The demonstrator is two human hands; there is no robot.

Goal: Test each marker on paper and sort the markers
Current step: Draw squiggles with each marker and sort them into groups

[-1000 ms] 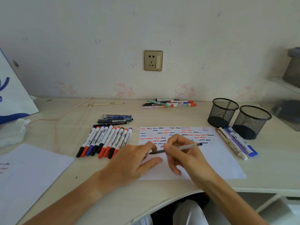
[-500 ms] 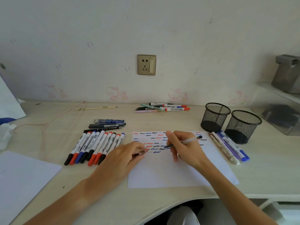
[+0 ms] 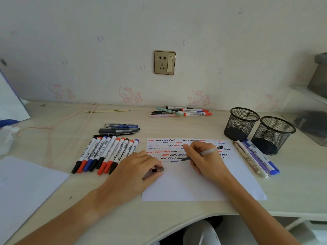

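Two black mesh cups (image 3: 241, 123) (image 3: 273, 135) stand side by side at the right of the desk (image 3: 194, 126), and nothing shows above their rims; through the mesh only dark bottoms are visible. Just in front of them a small bundle of pens and blue-capped markers (image 3: 256, 159) lies diagonally, close to the right edge of the paper (image 3: 200, 184). Left of the sheet, a row of whiteboard markers (image 3: 104, 155) lies fanned with black, red and blue caps toward the person; their barrel labels are too small to read. Behind that row sit three darker pens (image 3: 120, 129), and farther back, near the wall, a loose pile of markers and pens (image 3: 180, 111) (printing on them is also unreadable). A pink cord (image 3: 53, 127) trails across the left of the desk, another white sheet (image 3: 26, 184) lies at the lower left, and a wall socket (image 3: 165, 62) sits above, with faint cartoon cat stickers along the wall.

The paper carries rows of red, blue and black squiggles across its upper half. The right hand (image 3: 205, 160) grips a grey-barrelled pen (image 3: 203, 153) in a writing hold, tip on the sheet beside the last squiggles. The left hand (image 3: 136, 171) rests at the paper's left edge, fingers curled round a small pen cap (image 3: 158, 170).
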